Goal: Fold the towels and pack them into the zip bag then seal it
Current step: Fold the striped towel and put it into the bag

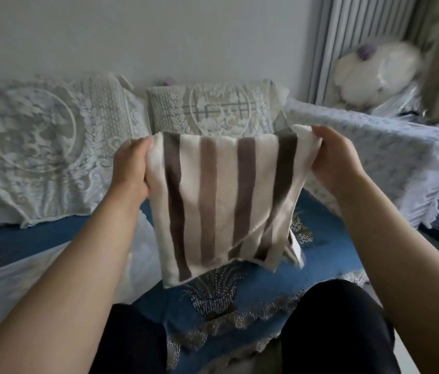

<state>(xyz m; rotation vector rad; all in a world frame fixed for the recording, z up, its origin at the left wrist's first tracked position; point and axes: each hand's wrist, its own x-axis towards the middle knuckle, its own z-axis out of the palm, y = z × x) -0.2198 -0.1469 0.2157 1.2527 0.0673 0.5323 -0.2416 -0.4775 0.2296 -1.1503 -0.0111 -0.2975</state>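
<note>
Both hands held the striped towel (pixel 223 201) up in the air above the blue bed cover (pixel 329 255), clear of it: the left hand (pixel 132 164) gripped its upper left corner and the right hand (pixel 334 155) pinched its upper right corner, each grip closed on the cloth. The towel hung doubled, its lower edge slanting above the person's dark-clad knees (pixel 331 327). Two lace-covered pillows (pixel 210 110) lay at the bed's far edge, against the wall.
</note>
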